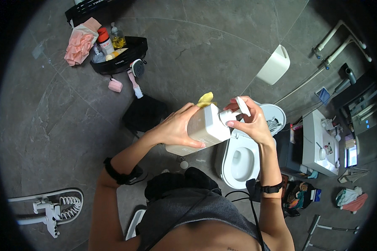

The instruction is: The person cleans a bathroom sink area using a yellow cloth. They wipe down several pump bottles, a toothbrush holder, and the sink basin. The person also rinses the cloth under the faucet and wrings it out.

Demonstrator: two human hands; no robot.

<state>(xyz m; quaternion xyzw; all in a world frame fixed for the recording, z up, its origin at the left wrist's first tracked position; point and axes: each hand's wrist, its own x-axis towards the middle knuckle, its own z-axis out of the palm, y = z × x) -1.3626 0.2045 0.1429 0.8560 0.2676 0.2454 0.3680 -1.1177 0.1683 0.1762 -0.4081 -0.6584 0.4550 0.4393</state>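
A large cream pump bottle [204, 128] with printed writing is held tilted in front of my body. My left hand [179, 125] wraps around its body, thumb across the near face. The fingers of my right hand [253, 120] close around the collar of the white pump head [227, 117], whose spout points up and to the right. Something soft and yellow [205, 99] pokes out behind the bottle by my left fingers; most of it is hidden, so I cannot tell what it is.
A white toilet [242, 163] stands beyond the bottle, with a lidless white bin [273, 114] behind it. On the left wall a black corner shelf [121, 62] carries several bottles. A black stool [144, 113] stands below. At right is a washbasin [320, 144]; a shower fixture [50, 213] hangs lower left.
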